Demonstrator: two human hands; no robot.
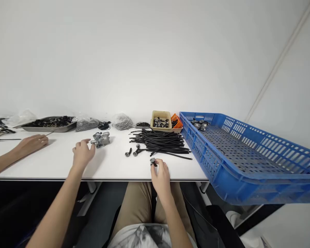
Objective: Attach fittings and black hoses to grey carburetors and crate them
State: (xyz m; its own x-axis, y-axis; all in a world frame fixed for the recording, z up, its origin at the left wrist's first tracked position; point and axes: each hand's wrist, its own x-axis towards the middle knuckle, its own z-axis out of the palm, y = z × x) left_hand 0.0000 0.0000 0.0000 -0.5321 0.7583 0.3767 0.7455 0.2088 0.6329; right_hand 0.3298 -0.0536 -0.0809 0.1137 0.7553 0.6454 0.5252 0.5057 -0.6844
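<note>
My left hand (83, 152) is over the white table, its thumb and fingers apart. Right beside its fingertips lies a silver metal carburetor (101, 139); whether they touch it I cannot tell. My right hand (160, 174), near the table's front edge, pinches a small round metal cap with a black elbow (152, 161). Two similar capped elbows, one at the left (128, 152) and one nearer the hoses (136, 151), lie on the table between my hands. Behind my right hand is a pile of black rubber hoses (161, 141).
A large blue crate (209, 155) with metal parts inside stands at the right. At the back are a cream bin (161, 114), an orange basket (179, 120), bagged small parts (122, 121) and a metal tray (64, 129). A co-worker's hand (34, 143) rests at the left.
</note>
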